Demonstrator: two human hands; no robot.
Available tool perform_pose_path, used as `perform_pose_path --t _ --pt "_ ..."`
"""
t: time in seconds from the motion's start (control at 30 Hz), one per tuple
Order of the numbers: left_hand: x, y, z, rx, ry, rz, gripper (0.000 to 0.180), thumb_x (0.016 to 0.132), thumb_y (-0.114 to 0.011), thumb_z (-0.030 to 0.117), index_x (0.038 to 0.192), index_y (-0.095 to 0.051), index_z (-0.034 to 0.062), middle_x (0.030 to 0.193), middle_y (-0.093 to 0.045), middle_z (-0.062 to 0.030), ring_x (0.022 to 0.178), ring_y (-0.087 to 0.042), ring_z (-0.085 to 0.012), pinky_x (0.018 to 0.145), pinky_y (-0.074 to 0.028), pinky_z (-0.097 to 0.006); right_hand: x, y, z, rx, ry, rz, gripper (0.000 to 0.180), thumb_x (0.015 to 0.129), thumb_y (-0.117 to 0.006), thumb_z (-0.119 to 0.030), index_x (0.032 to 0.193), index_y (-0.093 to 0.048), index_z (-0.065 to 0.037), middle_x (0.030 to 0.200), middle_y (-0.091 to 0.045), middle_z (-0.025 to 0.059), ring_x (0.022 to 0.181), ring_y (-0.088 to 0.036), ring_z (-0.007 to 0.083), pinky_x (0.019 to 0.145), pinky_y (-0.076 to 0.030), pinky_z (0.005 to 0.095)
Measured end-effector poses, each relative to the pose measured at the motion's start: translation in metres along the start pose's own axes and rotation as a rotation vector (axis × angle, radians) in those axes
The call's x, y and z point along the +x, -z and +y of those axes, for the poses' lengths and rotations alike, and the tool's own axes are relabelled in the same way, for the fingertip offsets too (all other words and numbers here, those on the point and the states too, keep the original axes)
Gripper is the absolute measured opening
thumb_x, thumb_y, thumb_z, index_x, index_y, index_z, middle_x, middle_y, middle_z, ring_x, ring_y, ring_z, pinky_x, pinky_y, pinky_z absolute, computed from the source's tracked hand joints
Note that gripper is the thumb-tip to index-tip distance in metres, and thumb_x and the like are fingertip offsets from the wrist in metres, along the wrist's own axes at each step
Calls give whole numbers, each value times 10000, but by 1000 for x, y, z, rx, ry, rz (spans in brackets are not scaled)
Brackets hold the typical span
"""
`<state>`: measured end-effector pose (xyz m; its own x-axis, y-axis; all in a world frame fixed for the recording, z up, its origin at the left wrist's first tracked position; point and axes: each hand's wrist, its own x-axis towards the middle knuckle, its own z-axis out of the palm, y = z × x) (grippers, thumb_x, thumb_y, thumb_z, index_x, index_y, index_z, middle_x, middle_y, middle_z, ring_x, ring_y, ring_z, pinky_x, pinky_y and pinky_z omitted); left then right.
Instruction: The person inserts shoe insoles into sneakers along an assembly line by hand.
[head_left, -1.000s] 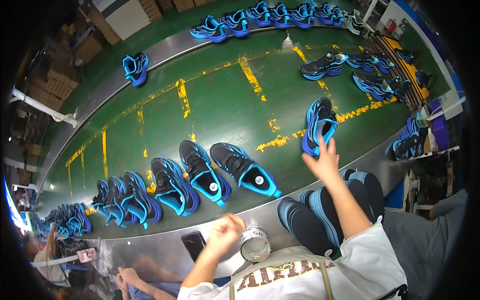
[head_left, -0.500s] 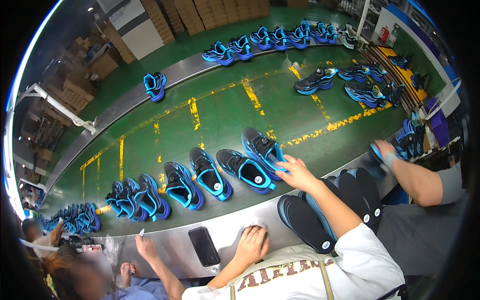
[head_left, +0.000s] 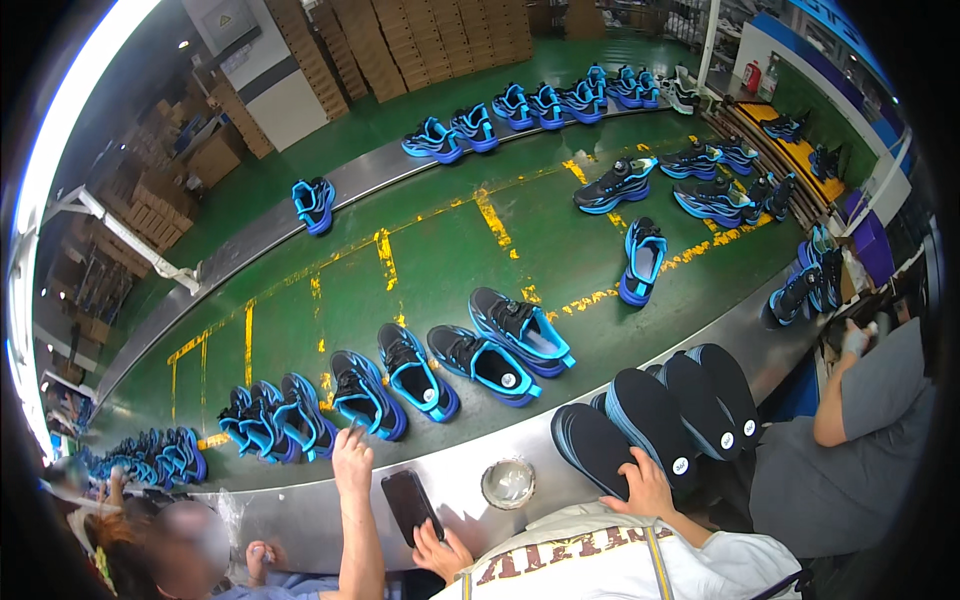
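Observation:
My left hand (head_left: pixel 441 552) is open, its fingers spread at the lower end of a black phone (head_left: pixel 408 503) on the metal ledge. My right hand (head_left: pixel 646 488) closes around the heel end of a black insole (head_left: pixel 588 440) in the nearest stack. Beside it lie more stacks of black insoles (head_left: pixel 648 412) with round white stickers at their heels. Between my hands sits a round, shallow dish (head_left: pixel 508 484). Beyond the ledge, black and blue sneakers stand on the green belt; nearest are one sneaker (head_left: pixel 520 332) with a pale interior and another (head_left: pixel 485 365) with a white sticker inside.
A co-worker's hand (head_left: pixel 353 462) at left reaches to a sneaker (head_left: pixel 366 395). Another co-worker (head_left: pixel 850 430) stands at right by several shoes (head_left: pixel 805 280). One sneaker (head_left: pixel 643 262) stands farther along the belt. More shoes line the far metal ledge (head_left: pixel 370 175).
My right hand has left the sneaker and come back to the insoles. My left hand has moved from the dish to the phone. Another sneaker now stands on the belt at right.

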<state>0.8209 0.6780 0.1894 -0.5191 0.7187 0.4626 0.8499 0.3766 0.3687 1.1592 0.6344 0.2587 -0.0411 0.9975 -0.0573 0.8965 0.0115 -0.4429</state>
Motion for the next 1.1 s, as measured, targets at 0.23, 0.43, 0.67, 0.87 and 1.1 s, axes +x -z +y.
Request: perform_pose_path --t 0.23,0.43,0.67,0.87,1.1 --pt "-47 -6 -8 120 -88 -395 444 821 -423 278 1160 -376 -5 1158 -466 -98 1176 -298 -266 914 -172 -475 3 0 13 195 -172 -59 550 653 -650 -354 1051 -453 -29 1141 -380 266 995 -433 396 841 -370 426" --pt "48 -57 63 -226 -213 -203 369 767 -531 144 1104 -446 19 1040 -516 -130 988 -432 -282 850 -287 -377 50 61 -5 136 219 164 457 715 -608 -245 1040 -498 57 1108 -410 293 844 -462 373 771 -401 396" --pt "76 -108 248 -822 -610 -450 431 720 -600 94 1089 -410 -22 1065 -435 -205 966 -449 -346 844 -356 -377 157 76 17 23 363 359 100 667 -606 -106 702 -589 -15 1041 -520 188 711 -505 276 656 -438 337" --pt "101 -165 272 -714 -320 -644 376 811 -506 198 1100 -408 -21 994 -501 -235 919 -508 -357 760 -419 -376 226 28 13 -141 449 86 106 653 -550 -102 609 -572 -9 1024 -544 141 821 -504 240 749 -418 344" --pt "130 -168 276 -640 -296 -801 277 816 -472 215 980 -521 -3 831 -565 -231 826 -537 -374 713 -422 -411 280 -24 10 -225 304 -112 134 669 -508 -78 726 -607 -9 1046 -523 150 905 -505 270 787 -419 349"
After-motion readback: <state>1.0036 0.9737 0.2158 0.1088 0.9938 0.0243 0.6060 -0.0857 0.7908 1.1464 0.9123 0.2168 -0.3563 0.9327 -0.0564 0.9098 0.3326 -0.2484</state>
